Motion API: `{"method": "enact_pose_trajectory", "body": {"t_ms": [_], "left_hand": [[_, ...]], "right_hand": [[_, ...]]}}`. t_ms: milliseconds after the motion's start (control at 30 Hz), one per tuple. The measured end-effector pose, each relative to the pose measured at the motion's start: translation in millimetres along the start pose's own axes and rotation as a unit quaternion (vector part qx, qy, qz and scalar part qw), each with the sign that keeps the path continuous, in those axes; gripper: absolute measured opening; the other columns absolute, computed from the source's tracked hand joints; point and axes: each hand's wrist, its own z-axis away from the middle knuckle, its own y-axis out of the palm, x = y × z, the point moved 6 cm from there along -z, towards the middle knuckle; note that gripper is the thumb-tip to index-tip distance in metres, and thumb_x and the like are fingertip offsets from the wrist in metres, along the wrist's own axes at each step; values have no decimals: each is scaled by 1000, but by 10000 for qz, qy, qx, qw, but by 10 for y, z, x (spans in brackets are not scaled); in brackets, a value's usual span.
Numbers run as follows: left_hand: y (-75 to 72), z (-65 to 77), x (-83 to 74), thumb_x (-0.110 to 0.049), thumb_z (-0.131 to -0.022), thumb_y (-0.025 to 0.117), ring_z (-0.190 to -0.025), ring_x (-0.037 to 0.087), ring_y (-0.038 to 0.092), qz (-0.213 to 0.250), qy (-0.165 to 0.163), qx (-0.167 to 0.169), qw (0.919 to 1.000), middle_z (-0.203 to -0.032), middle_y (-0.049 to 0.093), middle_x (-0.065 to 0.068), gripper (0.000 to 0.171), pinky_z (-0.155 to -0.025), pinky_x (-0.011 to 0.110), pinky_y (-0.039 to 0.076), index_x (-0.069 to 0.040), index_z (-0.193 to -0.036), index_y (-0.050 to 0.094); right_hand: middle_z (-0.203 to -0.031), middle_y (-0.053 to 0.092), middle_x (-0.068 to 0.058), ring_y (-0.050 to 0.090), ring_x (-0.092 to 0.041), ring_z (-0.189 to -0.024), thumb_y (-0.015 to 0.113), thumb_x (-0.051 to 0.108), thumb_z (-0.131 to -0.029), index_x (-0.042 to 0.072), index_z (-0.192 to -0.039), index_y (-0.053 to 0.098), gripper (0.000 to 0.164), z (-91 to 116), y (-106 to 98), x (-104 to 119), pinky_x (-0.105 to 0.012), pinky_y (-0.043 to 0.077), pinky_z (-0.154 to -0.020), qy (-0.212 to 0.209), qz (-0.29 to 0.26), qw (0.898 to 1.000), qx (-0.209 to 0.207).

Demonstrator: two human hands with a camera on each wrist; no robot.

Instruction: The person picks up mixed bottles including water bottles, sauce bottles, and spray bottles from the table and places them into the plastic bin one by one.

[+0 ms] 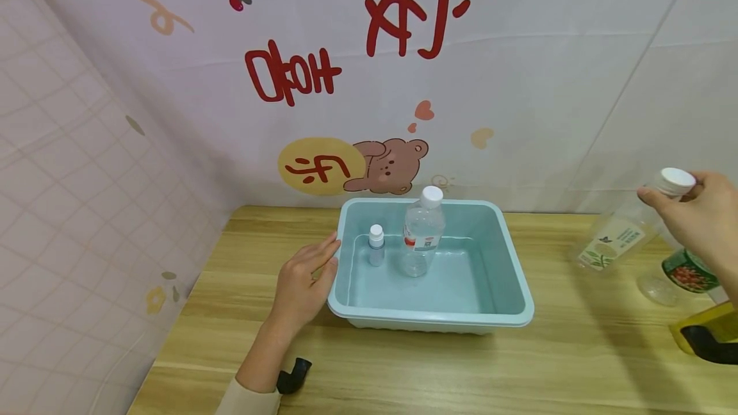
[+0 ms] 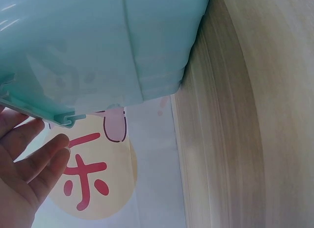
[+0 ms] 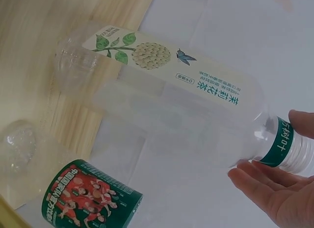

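Observation:
My right hand (image 1: 706, 216) grips the neck of a tall clear plastic bottle (image 1: 617, 242) just under its white cap, right of the basin. The bottle leans, its base low over the table. In the right wrist view, thumb and fingers are around the neck, and the bottle's label (image 3: 152, 56) has a flower and a butterfly. Fingers extended, my left hand (image 1: 305, 284) touches the left rim of the light-blue plastic basin (image 1: 438, 319). Inside the basin stand a clear bottle with a white cap (image 1: 423, 235) and a small white-capped bottle (image 1: 377, 250).
Beside my right forearm are a clear bottle with a green label (image 1: 688, 271) and a yellow container (image 1: 706, 328), partly hidden. A printed white wall covering (image 1: 519, 82) rises behind the wooden table (image 1: 553, 364); another wall (image 1: 86, 178) borders the left.

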Motion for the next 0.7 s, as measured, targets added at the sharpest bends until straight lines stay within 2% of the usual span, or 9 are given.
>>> {"method": "enact_pose_trajectory", "body": {"t_ms": [67, 133, 333, 433, 500, 567, 633, 700], "left_hand": [[1, 1, 1, -7, -96, 68, -120, 34, 69, 8, -21, 10, 10000, -137, 68, 10, 33, -97, 55, 57, -2, -128, 74], [1, 0, 1, -8, -96, 68, -120, 34, 68, 12, -35, 26, 10000, -137, 68, 10, 34, -97, 56, 57, -2, -128, 74], [7, -2, 14, -7, -96, 68, -121, 34, 68, 14, -47, 45, 10000, -137, 68, 11, 34, -98, 56, 56, -1, -129, 74], [-1, -3, 15, -7, -96, 68, -121, 34, 68, 20, -41, 28, 10000, -137, 68, 11, 34, -98, 56, 56, -1, -129, 74], [-4, -2, 16, -7, -96, 68, -121, 34, 68, 19, -24, 16, 10000, -137, 68, 11, 34, -97, 56, 56, -1, -128, 74], [-6, -3, 14, -7, -96, 68, -120, 35, 68, 28, -14, 14, 10000, -137, 68, 11, 34, -98, 56, 56, -1, -128, 74], [-3, -3, 14, -7, -96, 68, -120, 35, 68, 38, -4, 13, 10000, -137, 68, 11, 34, -98, 56, 56, -1, -128, 74], [2, -2, 12, -7, -95, 69, -120, 35, 68, 41, 14, 19, 10000, -137, 68, 11, 33, -98, 56, 56, -1, -128, 74]], "right_hand": [[-122, 50, -52, 55, -57, -97, 59, 28, -106, -28, -144, 32, 73, 1, 5, -1, -18, 32, -57, -36, 28, 10000, -25], [-120, 52, -52, 56, -55, -92, 60, 27, -106, -29, -142, 35, 71, 6, 9, 6, -15, 32, -52, -89, 45, 9999, -42], [-121, 52, -51, 56, -59, -100, 58, 31, -107, -27, -141, 37, 70, 35, 23, 40, -15, 31, -52, -78, 148, 9999, 34], [-111, 59, -46, 57, -53, -92, 56, 36, -107, -22, -130, 47, 63, 46, 41, 58, -25, 37, -55, -73, 338, 9994, 75], [-113, 59, -46, 56, -55, -94, 55, 40, -108, -21, -128, 47, 65, 60, 54, 58, -42, 47, -61, -13, 397, 9991, 113], [-117, 58, -46, 53, -59, -101, 53, 44, -107, -19, -130, 48, 68, 72, 70, 51, -58, 47, -70, 53, 427, 9990, 98], [-122, 56, -47, 52, -61, -106, 53, 46, -107, -19, -133, 47, 70, 80, 83, 39, -60, 46, -72, 103, 365, 9993, 46], [-126, 55, -46, 52, -59, -107, 54, 46, -106, -19, -135, 47, 71, 83, 92, 24, -52, 46, -68, 144, 296, 9995, 1]]}}
